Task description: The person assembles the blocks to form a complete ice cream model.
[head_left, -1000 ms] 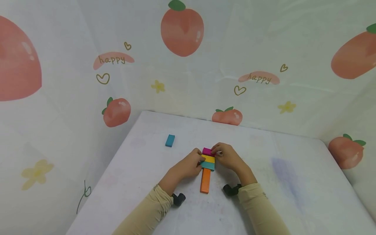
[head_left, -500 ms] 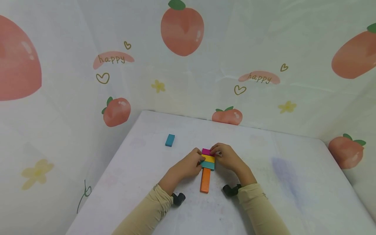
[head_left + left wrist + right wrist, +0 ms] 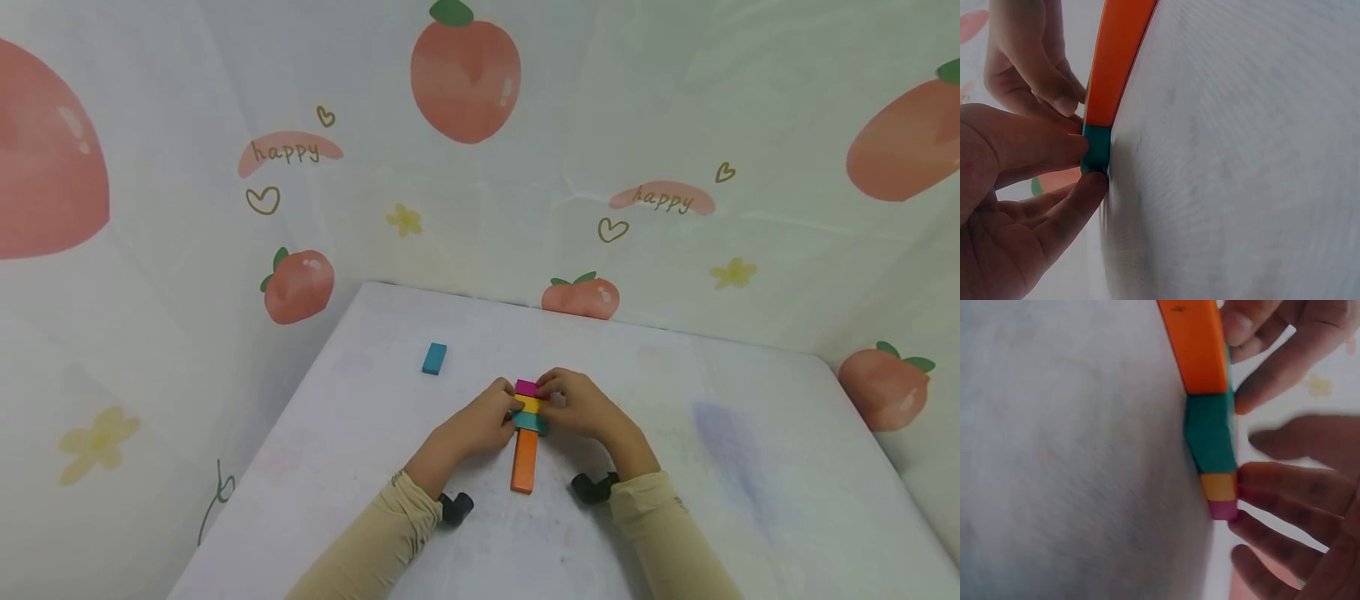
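Flat on the table, several coloured blocks form a line in the head view. An orange block lies lengthwise nearest the body, then a teal block, a yellow block and a magenta block lie crosswise. My left hand pinches the left end of the teal block, one fingertip reaching onto the yellow one. My right hand rests its fingertips on the magenta and yellow blocks from the right. In the right wrist view its thumb stands apart from the blocks, while the other fingers are only slightly bent.
A loose blue block lies on the white table, farther back and to the left. Black wrist cameras sit under both cuffs. Behind the table hangs a cloth printed with peaches.
My right hand has shifted slightly toward the body, its thumb now over the right end of the yellow and teal blocks. The magenta block has moved slightly toward the yellow one. My left hand stays put.
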{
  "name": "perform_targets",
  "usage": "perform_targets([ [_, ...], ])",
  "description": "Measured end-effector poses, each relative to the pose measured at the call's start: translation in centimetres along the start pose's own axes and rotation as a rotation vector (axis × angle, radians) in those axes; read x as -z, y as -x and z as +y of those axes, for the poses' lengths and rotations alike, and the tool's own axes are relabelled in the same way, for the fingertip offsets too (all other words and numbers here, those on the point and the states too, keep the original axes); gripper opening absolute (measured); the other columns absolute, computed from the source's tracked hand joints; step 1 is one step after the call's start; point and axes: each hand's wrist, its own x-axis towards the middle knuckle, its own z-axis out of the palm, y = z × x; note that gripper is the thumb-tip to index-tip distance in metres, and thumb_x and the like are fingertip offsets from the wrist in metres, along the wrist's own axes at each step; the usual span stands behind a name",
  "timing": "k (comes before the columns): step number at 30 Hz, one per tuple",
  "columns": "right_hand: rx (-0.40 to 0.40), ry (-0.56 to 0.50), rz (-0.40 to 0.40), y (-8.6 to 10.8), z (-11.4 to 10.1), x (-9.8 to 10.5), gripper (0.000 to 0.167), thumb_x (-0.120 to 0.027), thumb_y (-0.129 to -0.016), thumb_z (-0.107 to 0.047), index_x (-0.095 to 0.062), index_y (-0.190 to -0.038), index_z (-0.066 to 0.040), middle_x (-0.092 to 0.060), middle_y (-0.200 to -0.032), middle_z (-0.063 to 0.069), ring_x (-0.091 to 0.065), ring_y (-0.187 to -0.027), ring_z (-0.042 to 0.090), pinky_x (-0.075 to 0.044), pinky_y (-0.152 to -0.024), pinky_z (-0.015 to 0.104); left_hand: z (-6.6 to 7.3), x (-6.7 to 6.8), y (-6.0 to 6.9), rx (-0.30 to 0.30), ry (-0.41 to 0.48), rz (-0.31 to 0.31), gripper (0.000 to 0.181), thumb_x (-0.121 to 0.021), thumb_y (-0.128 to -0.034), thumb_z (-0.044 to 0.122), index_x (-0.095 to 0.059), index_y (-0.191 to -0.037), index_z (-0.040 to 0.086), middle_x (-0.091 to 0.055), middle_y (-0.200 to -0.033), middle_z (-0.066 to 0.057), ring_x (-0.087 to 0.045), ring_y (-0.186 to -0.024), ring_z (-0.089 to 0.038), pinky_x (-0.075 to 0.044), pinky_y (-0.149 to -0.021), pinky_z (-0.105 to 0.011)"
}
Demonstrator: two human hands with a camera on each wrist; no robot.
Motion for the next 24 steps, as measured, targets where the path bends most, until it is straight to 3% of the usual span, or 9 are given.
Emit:
perform_targets([
  [8,0.069,0.033,-0.087,0.86,0.09,0.65,0.053,-0.091,-0.082,-0.024,-0.076,-0.128,-0.004,-0.064,-0.14,0.007,-0.058,-0.132,0.031,-0.05,-0.114,0.055,-0.01,-0.08,-0.08,0.016,-0.002,-0.009,0.038,-0.066,-0.1025,0.006,-0.067,-0.14,-0.002,-0.053,-0.139,-0.014,-0.058,-0.114,-0.018,-0.054,-0.108,-0.033],
  [24,0.075,0.014,-0.107,0.9,0.32,0.82,0.049,-0.09,-0.084,-0.018,-0.076,-0.129,-0.006,-0.063,-0.142,0.006,-0.057,-0.134,0.03,-0.05,-0.114,0.054,-0.8,0.08,-0.23,-0.019,0.046,-0.008,0.034,-0.068,-0.1001,0.006,-0.07,-0.133,-0.001,-0.056,-0.134,-0.013,-0.061,-0.106,-0.017,-0.057,-0.099,-0.029],
])
